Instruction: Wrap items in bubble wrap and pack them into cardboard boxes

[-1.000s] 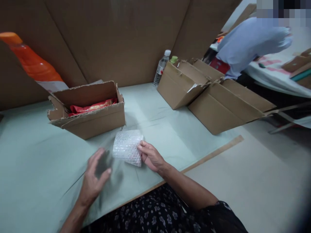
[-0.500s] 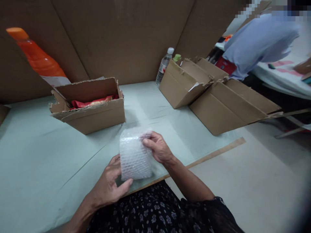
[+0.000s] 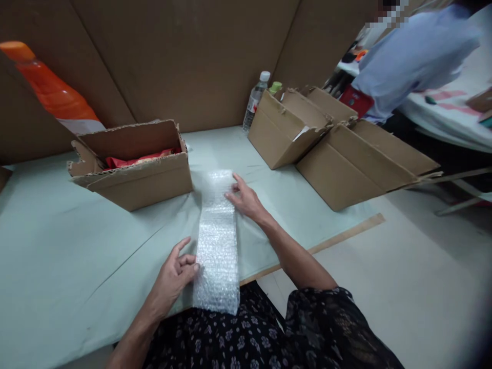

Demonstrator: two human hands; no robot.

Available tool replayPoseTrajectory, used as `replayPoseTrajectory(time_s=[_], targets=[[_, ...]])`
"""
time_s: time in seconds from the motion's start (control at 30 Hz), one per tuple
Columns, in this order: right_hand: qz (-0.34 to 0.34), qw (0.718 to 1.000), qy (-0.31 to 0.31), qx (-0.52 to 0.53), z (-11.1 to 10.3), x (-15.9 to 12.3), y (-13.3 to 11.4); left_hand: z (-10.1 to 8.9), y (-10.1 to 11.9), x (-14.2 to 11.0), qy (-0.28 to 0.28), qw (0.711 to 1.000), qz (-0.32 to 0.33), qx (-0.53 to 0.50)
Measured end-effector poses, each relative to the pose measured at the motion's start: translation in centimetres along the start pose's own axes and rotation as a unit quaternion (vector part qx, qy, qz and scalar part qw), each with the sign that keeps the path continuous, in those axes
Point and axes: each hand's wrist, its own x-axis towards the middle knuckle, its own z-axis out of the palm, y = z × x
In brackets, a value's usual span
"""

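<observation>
A long strip of clear bubble wrap [image 3: 217,241] lies unfolded over the tabletop, its near end hanging past the edge above my lap. At its left edge is my left hand [image 3: 175,274], thumb and middle finger pinched on the plastic, index finger stretched away. My right hand [image 3: 248,201] is beside the far end on the right. Its thumb and index finger are spread apart, the fingertips touching the wrap's edge. The far end of the strip is blurred.
Left of the wrap stands an open cardboard box [image 3: 154,179] with red packets [image 3: 138,159]. An orange bottle [image 3: 57,95] is behind it. Two cardboard boxes [image 3: 284,133] and a water bottle [image 3: 254,100] stand at right. A person in a light blue top [image 3: 415,56] is beyond.
The bubble wrap was folded over and is now opened out into a long strip. My right hand has moved away from me to its far end, and its fingers have spread.
</observation>
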Motion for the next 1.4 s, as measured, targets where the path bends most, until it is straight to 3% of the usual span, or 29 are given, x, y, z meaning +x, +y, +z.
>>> replayPoseTrajectory(time_s=[0.07, 0.13, 0.2, 0.27, 0.37, 0.5, 0.6, 0.7, 0.77, 0.83, 0.93, 1.03, 1.07, 1.13, 1.2, 1.27, 1.33, 1.4], targets=[[-0.006, 0.992, 0.028, -0.123, -0.3, -0.7, 0.9, -0.1, -0.9, -0.2, 0.01, 1.0, -0.022, -0.01], [-0.046, 0.984, 0.04, -0.166, -0.9, -2.2, 1.0, -0.1, -1.5, -0.7, -0.013, 0.999, -0.039, 0.006], [-0.108, 0.979, -0.014, -0.174, -1.4, -4.1, 0.4, 0.1, -1.7, -1.4, -0.056, 0.996, -0.059, 0.034], [-0.16, 0.962, -0.11, -0.191, -1.2, -5.8, -0.1, 0.4, -1.3, -2.1, -0.091, 0.991, -0.08, 0.056], [-0.173, 0.942, -0.182, -0.221, -0.5, -7.6, -0.2, 1.0, -0.2, -2.8, -0.127, 0.984, -0.118, 0.042], [-0.161, 0.96, -0.126, -0.193, -0.3, -8.7, 0.4, 1.7, 2.0, -1.9, -0.128, 0.979, -0.129, -0.096], [-0.158, 0.974, -0.064, -0.15, -1.2, -9.2, 0.2, 2.2, 3.8, 0.7, -0.076, 0.972, -0.086, -0.205], [-0.163, 0.98, 0.02, -0.11, -2.3, -9.9, -0.9, 2.6, 4.9, 3.6, -0.044, 0.961, -0.1, -0.256], [-0.187, 0.978, 0.018, -0.088, -2.6, -10.5, -1.8, 2.7, 5.0, 4.9, -0.036, 0.958, -0.115, -0.258], [-0.218, 0.972, -0.038, -0.081, -2.3, -11.2, -2.3, 2.7, 4.7, 5.3, -0.03, 0.965, -0.105, -0.238], [-0.253, 0.95, -0.131, -0.13, -0.5, -12.0, -2.2, 2.5, 3.9, 4.7, -0.026, 0.984, -0.071, -0.162], [-0.258, 0.936, -0.14, -0.195, 1.7, -12.1, -1.5, 1.9, 2.7, 3.4, 0.036, 0.999, 0.028, 0.002], [-0.252, 0.938, -0.131, -0.199, 2.2, -12.0, -1.4, 1.6, 2.2, 3.0, 0.075, 0.989, 0.093, 0.081], [-0.235, 0.949, -0.121, -0.174, 2.7, -11.6, -1.2, 1.0, 1.4, 2.3, 0.13, 0.932, 0.235, 0.245], [-0.211, 0.961, -0.129, -0.126, 2.7, -11.3, -1.3, 0.5, 0.7, 1.9, 0.12, 0.862, 0.339, 0.357], [-0.176, 0.97, -0.151, -0.078, 2.3, -11.3, -1.6, 0.3, 0.3, 1.9, 0.084, 0.831, 0.382, 0.395], [-0.144, 0.976, -0.156, -0.047, 1.8, -11.5, -1.9, 0.3, 0.0, 2.3, 0.074, 0.833, 0.381, 0.395], [-0.137, 0.983, -0.112, -0.052, 1.4, -11.8, -2.2, 0.4, 0.0, 3.1, 0.086, 0.837, 0.361, 0.402]])
